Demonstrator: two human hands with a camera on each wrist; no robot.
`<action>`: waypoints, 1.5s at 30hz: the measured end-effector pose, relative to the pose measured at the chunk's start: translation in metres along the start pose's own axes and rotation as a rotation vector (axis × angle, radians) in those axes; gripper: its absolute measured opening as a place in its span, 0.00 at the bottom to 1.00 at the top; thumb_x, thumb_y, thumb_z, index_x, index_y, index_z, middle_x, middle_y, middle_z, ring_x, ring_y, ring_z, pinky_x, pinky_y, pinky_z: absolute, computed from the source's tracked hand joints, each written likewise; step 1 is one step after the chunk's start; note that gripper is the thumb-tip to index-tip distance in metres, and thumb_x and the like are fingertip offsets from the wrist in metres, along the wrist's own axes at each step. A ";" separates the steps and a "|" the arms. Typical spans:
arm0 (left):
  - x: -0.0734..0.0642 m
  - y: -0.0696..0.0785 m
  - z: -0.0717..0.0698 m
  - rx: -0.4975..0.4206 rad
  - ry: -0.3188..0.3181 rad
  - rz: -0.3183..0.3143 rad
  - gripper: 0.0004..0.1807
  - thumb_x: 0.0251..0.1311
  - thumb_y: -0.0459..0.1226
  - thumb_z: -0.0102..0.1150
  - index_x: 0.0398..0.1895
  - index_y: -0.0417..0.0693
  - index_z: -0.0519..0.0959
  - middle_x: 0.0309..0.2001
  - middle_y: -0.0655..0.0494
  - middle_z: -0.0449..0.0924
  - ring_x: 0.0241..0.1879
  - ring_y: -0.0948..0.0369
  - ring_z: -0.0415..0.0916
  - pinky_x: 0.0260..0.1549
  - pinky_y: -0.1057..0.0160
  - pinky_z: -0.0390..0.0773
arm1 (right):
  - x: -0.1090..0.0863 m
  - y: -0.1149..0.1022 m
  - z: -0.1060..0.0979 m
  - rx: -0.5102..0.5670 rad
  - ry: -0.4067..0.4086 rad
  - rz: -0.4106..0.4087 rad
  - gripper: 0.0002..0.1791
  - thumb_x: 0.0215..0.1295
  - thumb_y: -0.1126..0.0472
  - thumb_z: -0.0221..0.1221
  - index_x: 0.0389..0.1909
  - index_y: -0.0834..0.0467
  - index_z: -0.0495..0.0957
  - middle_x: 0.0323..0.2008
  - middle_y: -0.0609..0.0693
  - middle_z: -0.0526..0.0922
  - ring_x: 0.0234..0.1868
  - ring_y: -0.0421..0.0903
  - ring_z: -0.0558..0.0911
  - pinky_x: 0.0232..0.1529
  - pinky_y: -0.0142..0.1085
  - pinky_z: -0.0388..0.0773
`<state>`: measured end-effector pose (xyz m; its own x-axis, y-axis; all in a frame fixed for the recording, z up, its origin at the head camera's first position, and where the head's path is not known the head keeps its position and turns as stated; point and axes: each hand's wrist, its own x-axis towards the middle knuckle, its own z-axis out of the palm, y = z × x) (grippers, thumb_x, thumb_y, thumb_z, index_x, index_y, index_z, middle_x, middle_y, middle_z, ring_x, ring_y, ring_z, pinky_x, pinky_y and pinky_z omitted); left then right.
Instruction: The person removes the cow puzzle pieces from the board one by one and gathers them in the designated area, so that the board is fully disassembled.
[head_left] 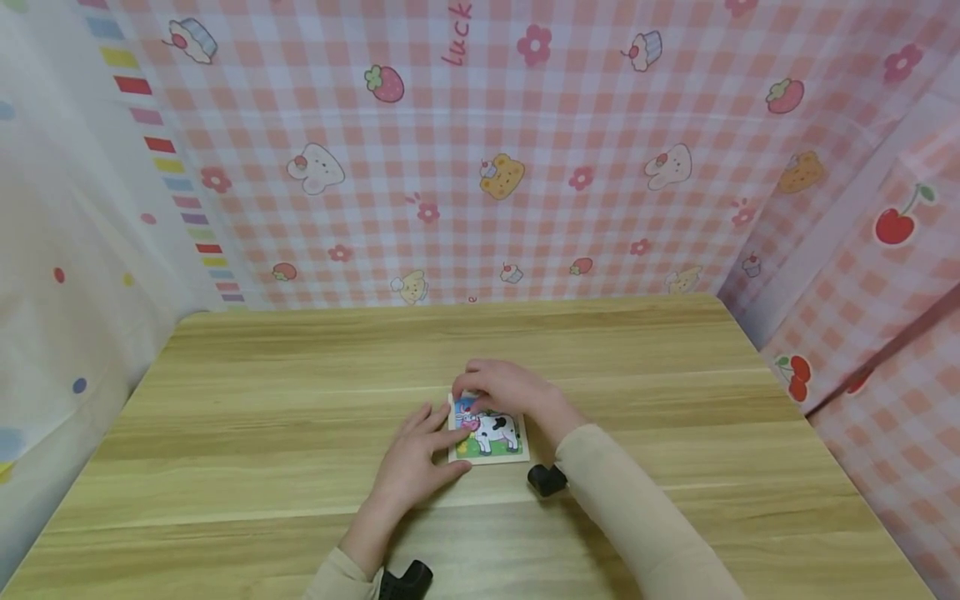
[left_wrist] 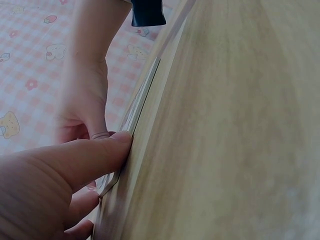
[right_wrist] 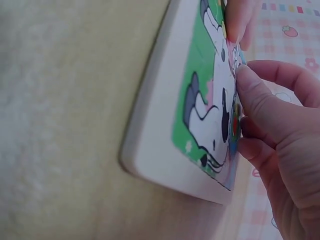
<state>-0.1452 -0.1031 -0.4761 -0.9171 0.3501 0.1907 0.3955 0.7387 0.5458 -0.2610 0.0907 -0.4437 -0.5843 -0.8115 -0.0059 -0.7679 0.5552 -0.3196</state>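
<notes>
A small square cow picture board [head_left: 498,435] with a pale wooden rim lies flat on the table. My left hand [head_left: 412,458] holds it at the left, the thumb at the front edge and the index finger reaching onto the picture. In the right wrist view the cow picture [right_wrist: 212,107] shows dark outlines like puzzle seams. My right hand [head_left: 510,387] bends over the board's far left part. Its thumb [right_wrist: 255,90] touches the picture, with curled fingers close by. Whether a piece is pinched between them is hidden.
The board rests on a wood-grain table [head_left: 262,400]. A pink checked curtain [head_left: 450,167] hangs behind its far edge, with more cloth at both sides. Black wrist devices [head_left: 547,480] sit at both of the person's wrists.
</notes>
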 end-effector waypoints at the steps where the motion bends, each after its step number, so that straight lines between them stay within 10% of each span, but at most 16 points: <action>1: 0.000 0.000 0.000 -0.001 -0.001 -0.001 0.25 0.54 0.46 0.73 0.57 0.52 0.83 0.70 0.41 0.65 0.71 0.37 0.55 0.70 0.40 0.51 | 0.000 -0.001 0.000 0.008 0.001 0.011 0.14 0.66 0.56 0.64 0.51 0.45 0.81 0.45 0.41 0.76 0.45 0.38 0.75 0.52 0.32 0.74; 45: -0.001 -0.001 0.001 -0.025 0.018 0.009 0.25 0.54 0.44 0.73 0.56 0.50 0.84 0.69 0.40 0.67 0.70 0.36 0.56 0.69 0.39 0.52 | -0.010 -0.007 0.023 0.511 0.279 0.191 0.05 0.66 0.65 0.63 0.41 0.54 0.80 0.33 0.43 0.80 0.37 0.40 0.77 0.43 0.36 0.76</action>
<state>-0.1442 -0.1035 -0.4775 -0.9141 0.3467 0.2102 0.4030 0.7209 0.5637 -0.2435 0.0903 -0.4633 -0.7987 -0.5899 0.1184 -0.4604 0.4725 -0.7515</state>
